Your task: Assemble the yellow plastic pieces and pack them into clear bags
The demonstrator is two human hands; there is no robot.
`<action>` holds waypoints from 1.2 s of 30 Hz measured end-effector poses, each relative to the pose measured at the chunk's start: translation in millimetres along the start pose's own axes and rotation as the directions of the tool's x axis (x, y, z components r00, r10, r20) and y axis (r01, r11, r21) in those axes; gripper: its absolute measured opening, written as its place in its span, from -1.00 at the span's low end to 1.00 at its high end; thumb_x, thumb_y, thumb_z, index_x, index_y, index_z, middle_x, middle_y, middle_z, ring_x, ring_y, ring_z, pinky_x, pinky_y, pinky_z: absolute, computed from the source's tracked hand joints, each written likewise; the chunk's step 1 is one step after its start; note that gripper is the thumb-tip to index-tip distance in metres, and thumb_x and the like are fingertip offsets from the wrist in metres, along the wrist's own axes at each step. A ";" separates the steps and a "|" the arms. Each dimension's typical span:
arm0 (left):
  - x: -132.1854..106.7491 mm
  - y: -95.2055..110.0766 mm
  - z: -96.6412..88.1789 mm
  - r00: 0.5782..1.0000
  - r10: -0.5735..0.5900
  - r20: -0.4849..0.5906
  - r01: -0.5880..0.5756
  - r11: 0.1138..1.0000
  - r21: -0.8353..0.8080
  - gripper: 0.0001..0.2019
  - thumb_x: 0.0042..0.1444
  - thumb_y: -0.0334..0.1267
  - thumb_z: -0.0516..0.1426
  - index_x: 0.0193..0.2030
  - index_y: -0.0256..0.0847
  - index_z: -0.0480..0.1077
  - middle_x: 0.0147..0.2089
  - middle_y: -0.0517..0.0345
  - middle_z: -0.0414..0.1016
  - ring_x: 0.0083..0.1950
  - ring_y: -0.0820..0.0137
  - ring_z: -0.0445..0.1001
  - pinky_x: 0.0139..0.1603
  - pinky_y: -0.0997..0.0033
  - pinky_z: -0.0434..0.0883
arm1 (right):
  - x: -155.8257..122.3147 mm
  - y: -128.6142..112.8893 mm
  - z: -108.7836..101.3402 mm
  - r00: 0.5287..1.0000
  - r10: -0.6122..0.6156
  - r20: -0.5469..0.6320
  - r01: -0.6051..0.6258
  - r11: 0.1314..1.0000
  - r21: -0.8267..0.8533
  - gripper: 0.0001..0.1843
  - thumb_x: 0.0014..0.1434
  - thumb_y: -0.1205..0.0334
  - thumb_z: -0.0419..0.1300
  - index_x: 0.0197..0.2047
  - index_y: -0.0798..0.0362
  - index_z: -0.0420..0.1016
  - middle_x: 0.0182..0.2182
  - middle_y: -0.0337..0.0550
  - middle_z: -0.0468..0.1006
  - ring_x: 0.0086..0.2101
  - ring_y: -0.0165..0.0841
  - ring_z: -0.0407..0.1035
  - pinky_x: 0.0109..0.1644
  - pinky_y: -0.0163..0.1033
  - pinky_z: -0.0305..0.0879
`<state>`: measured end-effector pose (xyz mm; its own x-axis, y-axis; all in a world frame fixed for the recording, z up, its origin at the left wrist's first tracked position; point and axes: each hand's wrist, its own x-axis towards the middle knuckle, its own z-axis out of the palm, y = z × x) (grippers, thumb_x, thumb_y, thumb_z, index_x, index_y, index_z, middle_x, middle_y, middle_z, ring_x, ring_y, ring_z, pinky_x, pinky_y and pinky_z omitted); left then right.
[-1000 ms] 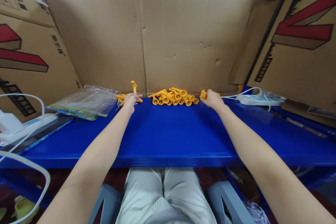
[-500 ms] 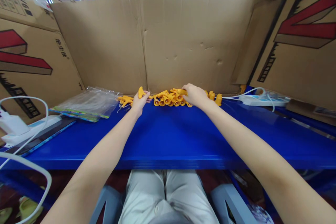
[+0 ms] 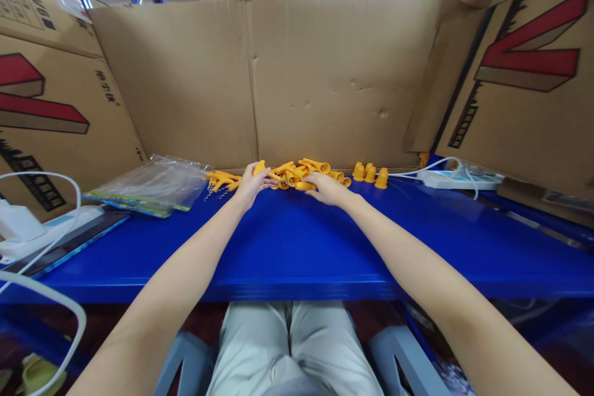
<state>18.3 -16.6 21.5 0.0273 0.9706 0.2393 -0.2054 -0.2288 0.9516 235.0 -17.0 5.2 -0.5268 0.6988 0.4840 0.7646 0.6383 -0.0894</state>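
Blue tabletop (image 3: 297, 247), cardboard (image 3: 325, 80) behind. L hand (image 3: 250, 187) clamped on orange pc (image 3: 259, 167); R hand (image 3: 331, 190) at pile (image 3: 299, 171), grip unclear.

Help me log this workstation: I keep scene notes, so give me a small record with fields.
Left hand: holds a yellow piece
Right hand: at the heap of yellow funnel-ended pieces; grip unclear
Right of heap: three yellow bell-shaped caps
Left of left hand: branched yellow pieces, then clear plastic bags
Surface: blue tabletop
Behind: cardboard panel
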 end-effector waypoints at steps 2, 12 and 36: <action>-0.7 -1.0 0.2 0.999 -0.016 0.034 0.016 1.000 -0.003 -0.54 0.14 -0.48 0.04 0.17 -0.22 0.03 -0.44 0.22 0.45 -0.48 0.43 0.54 -0.27 0.34 0.49 | -0.3 -0.4 0.4 1.000 -0.015 -0.005 0.015 1.000 0.018 -0.76 0.10 0.34 0.20 -0.12 0.11 0.46 -0.15 0.01 0.49 -0.12 -0.23 0.38 -0.03 -0.10 0.28; 1.0 -4.5 -2.9 0.990 -0.077 0.115 0.076 0.997 0.009 -0.60 0.15 -0.54 -0.06 0.13 -0.28 0.12 -0.51 0.16 0.49 -0.46 0.38 0.56 -0.28 0.38 0.48 | 0.4 -5.7 6.5 1.000 0.017 0.010 -0.017 0.999 0.041 -0.74 0.10 0.32 0.19 -0.10 0.16 0.47 -0.14 0.07 0.51 -0.11 -0.21 0.39 -0.01 -0.14 0.26; -6.7 -9.6 -13.1 0.922 -0.078 0.380 -0.379 0.029 0.925 -0.65 0.09 -0.20 0.03 0.02 -0.23 0.24 -0.16 -0.17 0.51 -0.12 0.06 0.49 -0.14 0.21 0.35 | 0.0 0.6 10.3 0.998 0.043 0.056 -0.062 0.905 0.422 -0.64 0.17 0.25 0.12 0.04 0.13 0.45 -0.13 -0.02 0.53 -0.15 -0.30 0.41 0.00 -0.14 0.29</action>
<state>7.3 -19.9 8.2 0.4131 0.8837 0.2199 0.8884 -0.4442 0.1160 231.6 -13.3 -3.8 -0.5137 0.7423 0.4302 0.5677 0.6700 -0.4783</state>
